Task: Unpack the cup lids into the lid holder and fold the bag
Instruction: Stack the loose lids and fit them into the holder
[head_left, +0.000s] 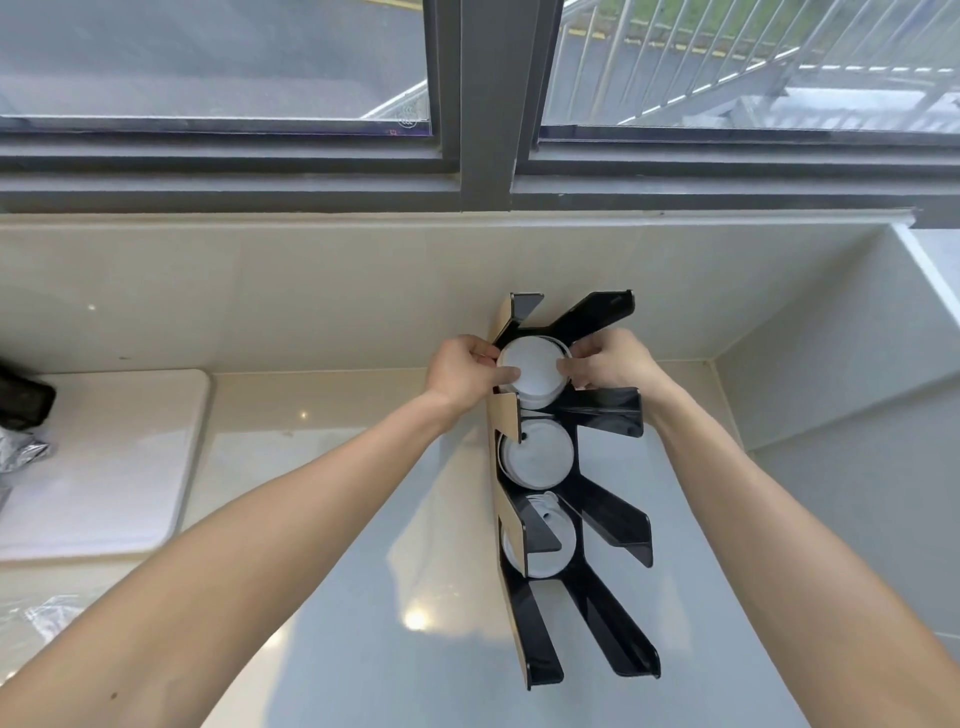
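Note:
A black lid holder (605, 410) with slanted dividers and a brown side panel stands on the pale counter, right of centre. White cup lids fill three slots: a top stack (534, 371), a middle stack (537, 457) and a lower stack (550, 545). My left hand (465, 371) grips the left edge of the top stack, thumb on its face. My right hand (608, 361) pinches its right edge. Both hands hold that stack in the top slot. The two lowest slots of the holder are bare. Clear crumpled plastic (47, 618), possibly the bag, lies at the left edge.
A white mat (114, 457) lies on the counter at the left, with a black object (23, 397) and crinkled silver foil (21, 452) at its far edge. A tiled wall and window frame (483, 171) rise behind. A white side wall (831, 364) closes the right.

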